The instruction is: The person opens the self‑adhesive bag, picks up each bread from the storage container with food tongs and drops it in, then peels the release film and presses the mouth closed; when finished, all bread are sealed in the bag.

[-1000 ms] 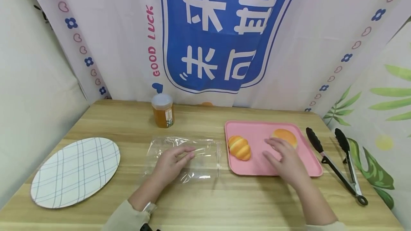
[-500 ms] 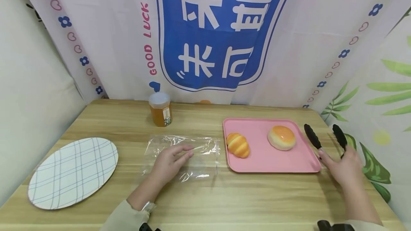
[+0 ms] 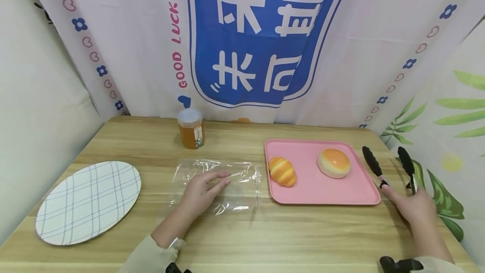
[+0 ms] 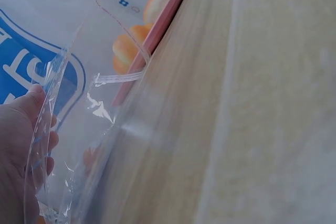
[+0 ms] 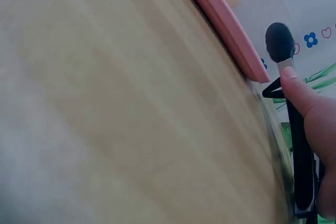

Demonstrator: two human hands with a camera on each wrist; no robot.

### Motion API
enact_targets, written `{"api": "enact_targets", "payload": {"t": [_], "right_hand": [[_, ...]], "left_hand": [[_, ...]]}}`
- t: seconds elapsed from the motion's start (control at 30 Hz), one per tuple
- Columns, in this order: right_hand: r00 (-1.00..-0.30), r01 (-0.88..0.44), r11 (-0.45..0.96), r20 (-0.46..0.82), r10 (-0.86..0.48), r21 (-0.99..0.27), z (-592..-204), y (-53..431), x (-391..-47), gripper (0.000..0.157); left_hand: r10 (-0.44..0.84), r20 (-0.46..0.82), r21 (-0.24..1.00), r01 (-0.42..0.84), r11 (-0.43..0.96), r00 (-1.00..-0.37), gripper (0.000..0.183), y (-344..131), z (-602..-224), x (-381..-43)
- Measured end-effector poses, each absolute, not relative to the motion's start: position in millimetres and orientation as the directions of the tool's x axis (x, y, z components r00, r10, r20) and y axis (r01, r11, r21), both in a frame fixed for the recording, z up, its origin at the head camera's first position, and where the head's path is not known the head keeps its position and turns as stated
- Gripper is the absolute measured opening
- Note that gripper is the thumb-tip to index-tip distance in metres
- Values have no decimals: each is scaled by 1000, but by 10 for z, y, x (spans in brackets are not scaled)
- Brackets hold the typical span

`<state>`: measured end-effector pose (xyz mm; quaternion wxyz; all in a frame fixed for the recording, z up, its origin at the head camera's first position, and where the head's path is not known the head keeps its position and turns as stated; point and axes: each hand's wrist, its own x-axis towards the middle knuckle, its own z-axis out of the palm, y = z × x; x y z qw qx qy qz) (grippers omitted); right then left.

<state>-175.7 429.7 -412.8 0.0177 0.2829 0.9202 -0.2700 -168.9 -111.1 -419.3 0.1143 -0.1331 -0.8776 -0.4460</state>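
Left hand [image 3: 202, 193] pinches a clear bag [image 3: 232, 198]; right hand [image 3: 418, 209], earlier over the tray [image 3: 310, 190], now grips tongs [image 5: 298, 148].

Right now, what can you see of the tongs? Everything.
The tongs have two rounded black heads, spread apart and pointing to the far side, on slim arms, part black, part silvery like metal. They are just right of the pink tray. The right hand grips the arms, its thumb on the one nearer the tray. In the head view it hides their rear; whether they rest on the table, I can't tell.
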Motion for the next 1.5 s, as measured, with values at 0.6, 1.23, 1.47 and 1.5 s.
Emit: {"api": "enact_targets", "payload": {"t": [0.6, 1.23, 1.47, 1.5], "right_hand": [[-978, 179, 904, 31, 208, -389, -3860, 3957, -1441, 65], [-996, 81, 963, -41, 73, -255, -3845, 3828, -1477, 95], [-992, 113, 966, -84, 96, -231, -3800, 3858, -1480, 94], [-991, 118, 967, -90, 100, -225, -3795, 3863, -1478, 95]], "left_hand": [[134, 340, 758, 355, 548, -931, 18, -1117, -4198, -1688], [148, 341, 742, 362, 565, -928, 20, -1100, -4203, -1699], [154, 347, 738, 371, 564, -925, 19, -1091, -4227, -1692], [157, 352, 735, 377, 564, -923, 18, -1088, -4233, -1692]]}}
